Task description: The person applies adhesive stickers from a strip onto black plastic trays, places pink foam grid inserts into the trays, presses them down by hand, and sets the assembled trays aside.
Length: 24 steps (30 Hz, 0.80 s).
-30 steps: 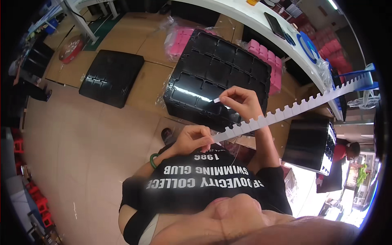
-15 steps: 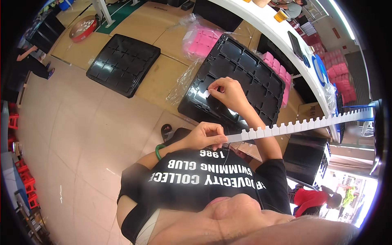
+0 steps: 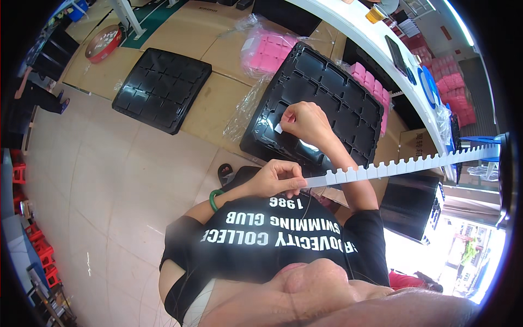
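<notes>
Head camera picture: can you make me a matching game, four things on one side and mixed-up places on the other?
Things
1. Long white notched strip
2. Round green bangle
3. Small white flat piece
4. Round red container

Places
A. At the right hand
B. Picture's upper left
C. One end in the left hand
D. Around the left wrist

Pairs: 1-C, 2-D, 3-A, 4-B

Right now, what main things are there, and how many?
Trays: at least two, black, centre and left
Packs: several, pink, near the centre tray
Table: one, white, upper right
Phone: one, dark, on the table
Tub: one, red, upper left
Stools: several, red, left edge
Strip: one, white, centre to right edge
Small piece: one, white, centre
Bangle: one, green, left of centre
Left hand: one, bare, on the strip
Right hand: one, bare, on the small piece
</notes>
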{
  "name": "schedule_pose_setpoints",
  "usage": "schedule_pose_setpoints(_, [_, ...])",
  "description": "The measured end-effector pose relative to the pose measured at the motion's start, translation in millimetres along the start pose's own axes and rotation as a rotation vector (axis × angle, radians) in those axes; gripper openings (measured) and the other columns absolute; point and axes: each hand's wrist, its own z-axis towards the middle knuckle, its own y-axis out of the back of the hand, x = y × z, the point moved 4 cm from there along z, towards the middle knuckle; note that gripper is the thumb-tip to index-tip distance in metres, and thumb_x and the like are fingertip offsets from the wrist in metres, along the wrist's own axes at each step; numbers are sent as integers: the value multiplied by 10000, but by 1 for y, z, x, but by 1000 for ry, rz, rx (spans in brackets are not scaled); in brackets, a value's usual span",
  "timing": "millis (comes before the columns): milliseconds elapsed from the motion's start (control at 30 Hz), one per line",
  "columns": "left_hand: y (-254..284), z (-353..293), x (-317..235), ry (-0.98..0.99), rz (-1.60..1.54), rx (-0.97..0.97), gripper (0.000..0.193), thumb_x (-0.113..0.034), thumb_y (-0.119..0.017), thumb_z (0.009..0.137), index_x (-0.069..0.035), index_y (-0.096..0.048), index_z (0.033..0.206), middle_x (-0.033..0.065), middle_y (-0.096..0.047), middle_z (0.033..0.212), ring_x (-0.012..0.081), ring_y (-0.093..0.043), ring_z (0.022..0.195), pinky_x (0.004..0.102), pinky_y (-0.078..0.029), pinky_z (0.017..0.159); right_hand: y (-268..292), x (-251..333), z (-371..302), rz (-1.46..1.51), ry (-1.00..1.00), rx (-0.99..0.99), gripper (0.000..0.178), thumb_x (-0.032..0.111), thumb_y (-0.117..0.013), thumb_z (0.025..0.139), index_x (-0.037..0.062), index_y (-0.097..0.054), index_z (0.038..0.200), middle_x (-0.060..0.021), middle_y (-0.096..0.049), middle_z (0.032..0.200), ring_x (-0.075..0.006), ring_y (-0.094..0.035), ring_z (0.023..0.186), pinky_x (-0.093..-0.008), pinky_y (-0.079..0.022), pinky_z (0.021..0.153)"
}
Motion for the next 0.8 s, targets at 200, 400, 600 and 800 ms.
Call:
schedule_pose_setpoints(200, [2,3,2,12,-7,31,160,-148,-667,940,-44,-617,829,11,-639,729,42,-575,599,178,-445,560,-11,9,-7,-157,318,-64,155,161,-690,714,16,-712,764,-120,-686,737,-298,-664,681,-352,-534,667])
schedule_pose_setpoints(400, [3,2,-2,11,-13,39,159,-143,-666,940,-43,-612,829,13,-642,723,43,-577,595,174,-444,559,-4,-8,-15,311,81,25,164,132,-717,738,-12,-717,816,-95,-652,693,-181,-611,624,-290,-495,623])
schedule_pose_setpoints(600, [1,5,-2,70,-10,46,164,-138,-663,941,-43,-600,823,16,-641,720,45,-575,585,177,-440,555,-4,-1,-18,114,161,-201,135,133,-698,753,2,-706,786,-100,-659,715,-234,-615,686,-342,-501,661])
schedule_pose_setpoints(800, [-1,5,0,115,-22,76,166,-136,-661,942,-43,-595,821,20,-638,717,48,-576,580,180,-447,553,-5,1,-30,129,242,-125,133,127,-713,750,3,-705,799,-99,-665,745,-230,-607,688,-341,-490,639])
